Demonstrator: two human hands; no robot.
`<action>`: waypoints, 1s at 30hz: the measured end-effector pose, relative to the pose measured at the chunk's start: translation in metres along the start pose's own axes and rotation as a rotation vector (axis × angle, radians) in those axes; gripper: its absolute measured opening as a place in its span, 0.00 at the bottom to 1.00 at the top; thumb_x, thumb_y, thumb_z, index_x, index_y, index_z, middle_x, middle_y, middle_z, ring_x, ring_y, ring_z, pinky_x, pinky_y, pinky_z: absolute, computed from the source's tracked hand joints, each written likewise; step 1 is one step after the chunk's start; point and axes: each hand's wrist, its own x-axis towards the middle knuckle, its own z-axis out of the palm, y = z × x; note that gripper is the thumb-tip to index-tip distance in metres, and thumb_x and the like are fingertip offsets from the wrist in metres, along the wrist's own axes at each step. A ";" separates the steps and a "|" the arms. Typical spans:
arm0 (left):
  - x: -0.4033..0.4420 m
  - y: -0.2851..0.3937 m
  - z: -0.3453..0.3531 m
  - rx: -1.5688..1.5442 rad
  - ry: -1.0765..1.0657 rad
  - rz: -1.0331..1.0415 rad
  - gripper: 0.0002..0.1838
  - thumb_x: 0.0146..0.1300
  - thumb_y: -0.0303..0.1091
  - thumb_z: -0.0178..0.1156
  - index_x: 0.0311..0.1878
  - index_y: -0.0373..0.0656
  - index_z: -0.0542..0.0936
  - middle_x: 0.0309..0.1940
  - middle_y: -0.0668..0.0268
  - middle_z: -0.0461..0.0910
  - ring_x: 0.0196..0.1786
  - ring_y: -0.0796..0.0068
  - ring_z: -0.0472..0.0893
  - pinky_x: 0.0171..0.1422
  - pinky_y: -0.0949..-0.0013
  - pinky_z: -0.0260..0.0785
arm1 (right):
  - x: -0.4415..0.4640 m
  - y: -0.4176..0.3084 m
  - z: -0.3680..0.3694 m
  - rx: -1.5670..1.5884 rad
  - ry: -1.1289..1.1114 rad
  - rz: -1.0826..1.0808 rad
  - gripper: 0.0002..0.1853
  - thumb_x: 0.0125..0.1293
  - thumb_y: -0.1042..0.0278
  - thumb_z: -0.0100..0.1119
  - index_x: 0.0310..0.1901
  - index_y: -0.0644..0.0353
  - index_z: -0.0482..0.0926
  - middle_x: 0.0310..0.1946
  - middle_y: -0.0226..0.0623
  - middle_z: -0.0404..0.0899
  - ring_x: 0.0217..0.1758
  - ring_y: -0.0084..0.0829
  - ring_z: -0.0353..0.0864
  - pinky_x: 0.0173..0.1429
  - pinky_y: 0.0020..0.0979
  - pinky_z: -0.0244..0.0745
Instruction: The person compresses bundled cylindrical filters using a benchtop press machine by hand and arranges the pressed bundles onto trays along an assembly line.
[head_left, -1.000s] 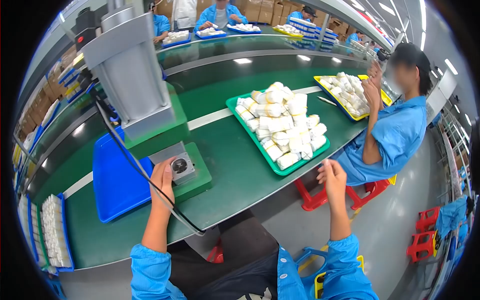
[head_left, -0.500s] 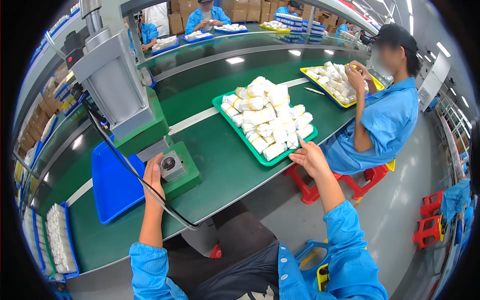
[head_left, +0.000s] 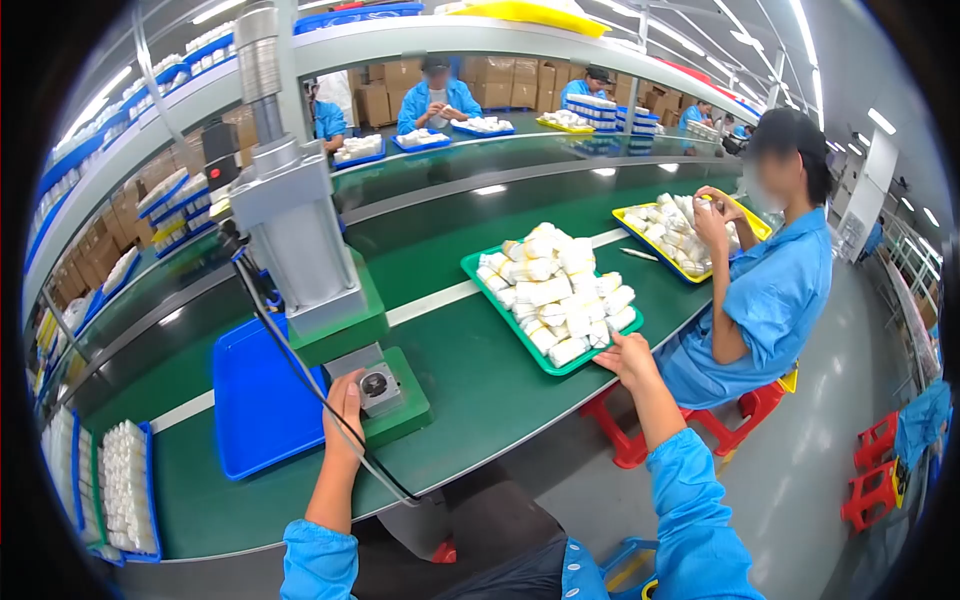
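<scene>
Right hand (head_left: 629, 360) moved to green tray (head_left: 548, 369); left hand (head_left: 344, 410) by metal fixture (head_left: 381, 391).

From your head, the camera looks down and toward twelve o'clock over the nearby bench (head_left: 480, 420), with the press (head_left: 295, 240) at ten.

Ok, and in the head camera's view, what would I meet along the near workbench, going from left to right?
Tray of white rolls, blue tray, the wearer's left hand, small metal block, green tray piled with white bundles, right hand, seated co-worker in blue.
</scene>
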 end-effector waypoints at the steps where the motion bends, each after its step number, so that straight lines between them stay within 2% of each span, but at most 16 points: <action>1: 0.001 0.001 0.000 0.014 0.007 0.025 0.24 0.79 0.44 0.41 0.54 0.33 0.79 0.48 0.53 0.79 0.52 0.57 0.79 0.58 0.64 0.68 | 0.004 -0.001 -0.001 -0.006 0.006 -0.005 0.16 0.77 0.68 0.46 0.57 0.72 0.65 0.43 0.59 0.77 0.41 0.53 0.85 0.44 0.47 0.87; 2: 0.000 0.004 -0.001 0.010 0.004 -0.001 0.24 0.79 0.44 0.41 0.54 0.33 0.79 0.46 0.53 0.80 0.47 0.58 0.79 0.55 0.64 0.69 | 0.008 -0.003 -0.002 -0.002 -0.012 -0.013 0.17 0.77 0.68 0.46 0.57 0.74 0.65 0.43 0.60 0.77 0.41 0.53 0.85 0.44 0.47 0.87; 5: 0.001 0.007 -0.002 0.036 0.000 0.025 0.23 0.79 0.43 0.41 0.53 0.33 0.79 0.45 0.53 0.79 0.45 0.59 0.79 0.52 0.64 0.70 | 0.026 -0.001 -0.007 -0.024 0.037 -0.023 0.16 0.76 0.69 0.46 0.57 0.73 0.65 0.44 0.58 0.78 0.42 0.52 0.85 0.43 0.46 0.88; 6: 0.001 0.005 -0.001 0.036 0.020 0.073 0.22 0.78 0.42 0.43 0.53 0.34 0.79 0.44 0.52 0.79 0.43 0.59 0.79 0.52 0.64 0.70 | 0.035 -0.001 -0.012 -0.009 -0.053 -0.017 0.16 0.76 0.69 0.46 0.57 0.73 0.66 0.44 0.57 0.78 0.40 0.50 0.85 0.42 0.45 0.88; 7: -0.001 0.008 -0.002 0.035 0.006 0.022 0.21 0.78 0.42 0.43 0.53 0.34 0.79 0.44 0.52 0.79 0.44 0.57 0.79 0.52 0.64 0.69 | 0.045 0.001 -0.015 -0.022 -0.020 0.002 0.16 0.77 0.69 0.46 0.58 0.72 0.67 0.44 0.57 0.79 0.39 0.48 0.86 0.41 0.44 0.88; 11: -0.001 0.007 -0.006 0.066 -0.009 0.099 0.21 0.79 0.42 0.43 0.55 0.34 0.78 0.46 0.50 0.78 0.52 0.52 0.79 0.59 0.62 0.68 | 0.044 -0.005 -0.009 -0.031 0.026 -0.009 0.15 0.77 0.69 0.45 0.59 0.71 0.68 0.45 0.56 0.79 0.42 0.48 0.86 0.43 0.44 0.88; 12: -0.003 0.010 -0.010 0.058 -0.029 0.053 0.21 0.79 0.42 0.44 0.57 0.33 0.77 0.49 0.48 0.78 0.55 0.51 0.78 0.62 0.60 0.67 | 0.047 -0.005 -0.011 0.014 0.007 -0.017 0.15 0.77 0.69 0.46 0.58 0.70 0.68 0.44 0.53 0.78 0.41 0.48 0.85 0.43 0.46 0.88; 15: -0.024 -0.006 -0.033 0.035 0.100 0.025 0.18 0.73 0.32 0.52 0.61 0.34 0.75 0.58 0.51 0.76 0.63 0.53 0.75 0.70 0.61 0.62 | 0.057 -0.005 -0.010 -0.027 0.106 -0.033 0.14 0.76 0.68 0.48 0.56 0.70 0.68 0.41 0.51 0.77 0.38 0.47 0.84 0.43 0.46 0.88; 19: -0.055 -0.007 -0.132 0.421 0.359 0.034 0.19 0.70 0.29 0.55 0.63 0.36 0.75 0.62 0.53 0.74 0.68 0.54 0.71 0.74 0.59 0.58 | 0.067 0.002 -0.021 -0.012 0.042 -0.096 0.16 0.75 0.67 0.51 0.53 0.72 0.67 0.40 0.52 0.77 0.37 0.44 0.84 0.44 0.43 0.88; 22: -0.082 -0.049 -0.217 0.677 0.618 -0.089 0.22 0.67 0.28 0.57 0.65 0.37 0.73 0.61 0.52 0.73 0.68 0.52 0.69 0.74 0.55 0.57 | 0.082 0.015 -0.039 -0.022 0.021 -0.165 0.18 0.74 0.63 0.54 0.55 0.70 0.69 0.41 0.51 0.78 0.38 0.42 0.83 0.45 0.42 0.87; 24: -0.100 -0.074 -0.273 1.061 0.658 -0.129 0.27 0.63 0.28 0.60 0.66 0.38 0.71 0.61 0.51 0.73 0.67 0.49 0.69 0.73 0.52 0.57 | 0.102 0.018 -0.060 -0.066 -0.025 -0.160 0.18 0.71 0.63 0.57 0.55 0.68 0.73 0.44 0.45 0.80 0.43 0.40 0.83 0.46 0.42 0.85; 25: -0.106 -0.080 -0.301 1.151 0.611 -0.148 0.33 0.58 0.31 0.65 0.68 0.40 0.70 0.61 0.49 0.73 0.67 0.46 0.68 0.73 0.49 0.56 | 0.107 0.018 -0.067 -0.029 -0.113 -0.168 0.19 0.72 0.63 0.57 0.58 0.67 0.75 0.50 0.45 0.81 0.49 0.39 0.83 0.50 0.41 0.82; 27: -0.120 -0.107 -0.335 1.363 0.631 -0.245 0.41 0.53 0.42 0.71 0.70 0.40 0.66 0.62 0.47 0.71 0.68 0.45 0.66 0.71 0.46 0.57 | 0.155 0.018 -0.097 0.010 -0.171 -0.119 0.21 0.74 0.64 0.55 0.63 0.66 0.73 0.59 0.46 0.79 0.59 0.37 0.81 0.58 0.37 0.79; 28: -0.124 -0.111 -0.343 1.458 0.611 -0.386 0.44 0.52 0.46 0.72 0.71 0.41 0.65 0.65 0.48 0.68 0.70 0.47 0.65 0.72 0.43 0.55 | 0.170 0.012 -0.102 0.023 -0.175 -0.083 0.23 0.75 0.64 0.54 0.65 0.67 0.70 0.61 0.46 0.78 0.61 0.39 0.79 0.64 0.39 0.77; 29: -0.125 -0.115 -0.350 1.435 0.582 -0.504 0.43 0.54 0.48 0.71 0.71 0.41 0.66 0.67 0.48 0.66 0.71 0.49 0.63 0.73 0.40 0.53 | 0.192 0.009 -0.113 0.061 -0.211 -0.054 0.24 0.75 0.64 0.53 0.67 0.70 0.68 0.63 0.47 0.75 0.63 0.40 0.78 0.68 0.41 0.75; 30: -0.130 -0.133 -0.362 1.425 0.591 -0.507 0.40 0.56 0.47 0.70 0.70 0.41 0.67 0.66 0.48 0.67 0.71 0.49 0.63 0.73 0.40 0.53 | 0.198 0.004 -0.117 0.073 -0.234 -0.066 0.24 0.76 0.64 0.53 0.66 0.72 0.68 0.62 0.50 0.75 0.63 0.42 0.78 0.69 0.40 0.75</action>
